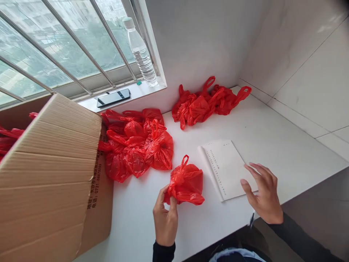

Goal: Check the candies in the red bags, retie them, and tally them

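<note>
A tied red plastic bag (pixel 188 182) sits on the white table in front of me, its contents hidden. My left hand (pixel 166 218) pinches the near left side of this bag between thumb and fingers. To its right lies an open notebook (pixel 225 169) with a column of small writing along its left side. Over the notebook's lower right corner hovers my right hand (pixel 263 193), fingers spread, with nothing between them. A blurred pen (pixel 251 220) shows just below that hand, at the table's near edge; I cannot tell whether it touches the hand.
A large cardboard box (pixel 49 174) with more red bags inside stands at the left. Beside it is a heap of red bags (pixel 136 145); another heap (pixel 207 103) lies against the back wall. The windowsill holds a phone (pixel 113 98) and a water bottle (pixel 141 54).
</note>
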{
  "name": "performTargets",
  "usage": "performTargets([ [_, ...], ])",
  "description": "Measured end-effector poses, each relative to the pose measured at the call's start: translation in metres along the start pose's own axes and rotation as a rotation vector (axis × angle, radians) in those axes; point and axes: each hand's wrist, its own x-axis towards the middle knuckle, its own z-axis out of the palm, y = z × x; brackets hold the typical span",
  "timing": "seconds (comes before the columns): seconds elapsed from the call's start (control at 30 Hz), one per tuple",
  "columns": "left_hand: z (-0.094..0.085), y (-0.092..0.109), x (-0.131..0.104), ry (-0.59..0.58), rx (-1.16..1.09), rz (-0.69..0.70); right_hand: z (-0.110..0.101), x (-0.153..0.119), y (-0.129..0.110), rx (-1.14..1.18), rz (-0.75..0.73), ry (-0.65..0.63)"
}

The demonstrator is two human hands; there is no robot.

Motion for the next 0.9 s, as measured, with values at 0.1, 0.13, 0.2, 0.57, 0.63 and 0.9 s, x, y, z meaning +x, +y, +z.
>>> performTargets([
  [0.1,0.002,-0.01,-0.001,0.018,-0.006,-0.049,0.004,-0.022,0.032,-0.095,0.074,-0.017],
  [0.13,0.003,-0.011,0.0,0.017,-0.003,-0.06,0.008,-0.022,0.036,-0.104,0.086,-0.058],
  [0.2,0.004,-0.012,0.0,0.018,0.012,-0.075,0.018,-0.011,0.038,-0.119,0.101,-0.124],
  [0.57,0.01,-0.002,-0.009,0.17,-0.007,0.099,-0.034,-0.01,0.061,-0.118,0.261,-0.186],
  [0.63,0.015,0.007,-0.011,0.16,0.061,0.215,-0.04,-0.021,0.061,-0.153,0.293,-0.318],
  [0.9,0.021,0.017,-0.004,0.177,0.214,0.205,-0.013,0.049,0.11,-0.08,0.263,-0.165],
])
